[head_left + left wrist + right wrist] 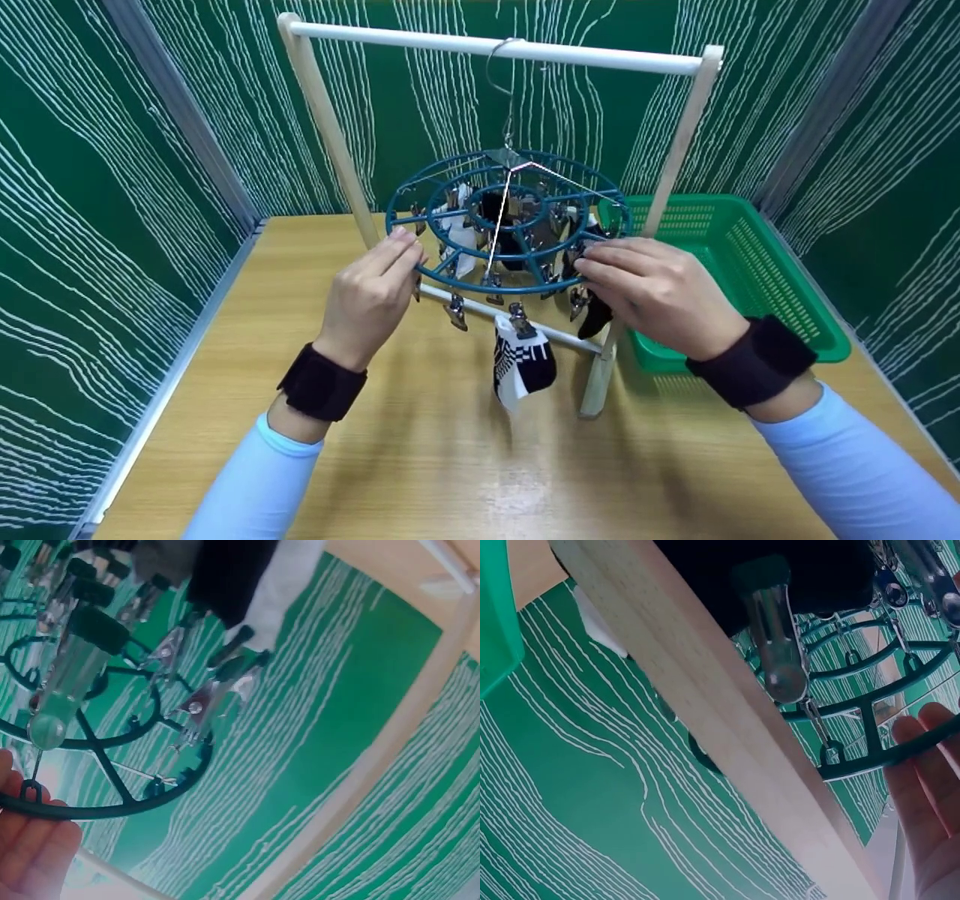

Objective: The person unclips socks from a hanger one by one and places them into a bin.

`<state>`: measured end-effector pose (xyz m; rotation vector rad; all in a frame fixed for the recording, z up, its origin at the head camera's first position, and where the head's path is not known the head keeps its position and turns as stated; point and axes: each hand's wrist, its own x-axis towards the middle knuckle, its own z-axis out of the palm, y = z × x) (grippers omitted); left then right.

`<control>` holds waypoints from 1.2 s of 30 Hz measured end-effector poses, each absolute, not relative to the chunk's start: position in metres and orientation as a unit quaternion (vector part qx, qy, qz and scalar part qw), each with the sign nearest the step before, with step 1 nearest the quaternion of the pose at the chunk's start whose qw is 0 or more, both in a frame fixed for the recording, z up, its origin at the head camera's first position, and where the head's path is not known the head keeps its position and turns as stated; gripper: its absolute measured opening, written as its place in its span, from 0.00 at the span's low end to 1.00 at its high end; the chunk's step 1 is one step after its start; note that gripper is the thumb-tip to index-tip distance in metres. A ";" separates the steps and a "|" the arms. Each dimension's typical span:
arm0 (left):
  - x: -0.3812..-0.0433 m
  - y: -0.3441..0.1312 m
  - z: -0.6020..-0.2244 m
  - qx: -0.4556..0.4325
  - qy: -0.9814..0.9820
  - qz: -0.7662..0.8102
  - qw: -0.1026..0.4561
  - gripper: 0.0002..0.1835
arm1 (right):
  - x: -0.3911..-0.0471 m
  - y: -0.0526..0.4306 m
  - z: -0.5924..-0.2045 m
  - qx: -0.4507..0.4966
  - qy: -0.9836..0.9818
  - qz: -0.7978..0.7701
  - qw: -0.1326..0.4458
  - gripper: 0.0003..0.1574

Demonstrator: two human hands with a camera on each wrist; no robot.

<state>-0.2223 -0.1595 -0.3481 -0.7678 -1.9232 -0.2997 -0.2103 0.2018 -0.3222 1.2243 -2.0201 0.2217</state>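
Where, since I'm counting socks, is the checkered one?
In the head view, the checkered sock hangs just below centre, from a front clip under the round hanger, between and below the left hand and right hand.

Standing on table [450, 465]: rack [326, 112], with basket [832, 341] to its right. Hung from top bar [412, 37]: hanger [517, 227], between left hand [373, 289] and right hand [664, 292]. Clipped below hanger, toward front: sock [529, 367].

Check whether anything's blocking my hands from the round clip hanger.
Nothing visible does. Your left hand and right hand both grip the outer rim of the round clip hanger. The rack's right wooden post passes close beside the right hand, but not between that hand and the rim.
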 end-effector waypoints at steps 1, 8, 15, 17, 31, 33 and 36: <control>-0.223 -0.160 -0.348 -0.316 -0.799 -0.125 0.496 0.07 | -0.211 0.201 -0.323 0.483 -0.785 0.086 0.378 0.20; -0.213 -0.158 -0.346 -0.302 -0.821 -0.141 0.464 0.16 | -0.208 0.197 -0.323 0.486 -0.784 0.082 0.377 0.15; -0.202 -0.144 -0.352 -0.330 -0.771 -0.158 0.521 0.20 | -0.207 0.194 -0.323 0.486 -0.779 0.087 0.387 0.13; -0.198 -0.137 -0.354 -0.343 -0.746 -0.160 0.548 0.17 | -0.208 0.193 -0.323 0.485 -0.780 0.086 0.387 0.13; -0.176 -0.096 -0.370 -0.383 -0.764 -0.192 0.482 0.10 | -0.207 0.190 -0.318 0.482 -0.784 0.078 0.383 0.15; -0.176 -0.095 -0.372 -0.372 -0.785 -0.188 0.459 0.12 | -0.207 0.190 -0.317 0.483 -0.783 0.081 0.383 0.15; -0.176 -0.094 -0.373 -0.360 -0.821 -0.197 0.397 0.18 | -0.208 0.190 -0.317 0.485 -0.779 0.091 0.387 0.16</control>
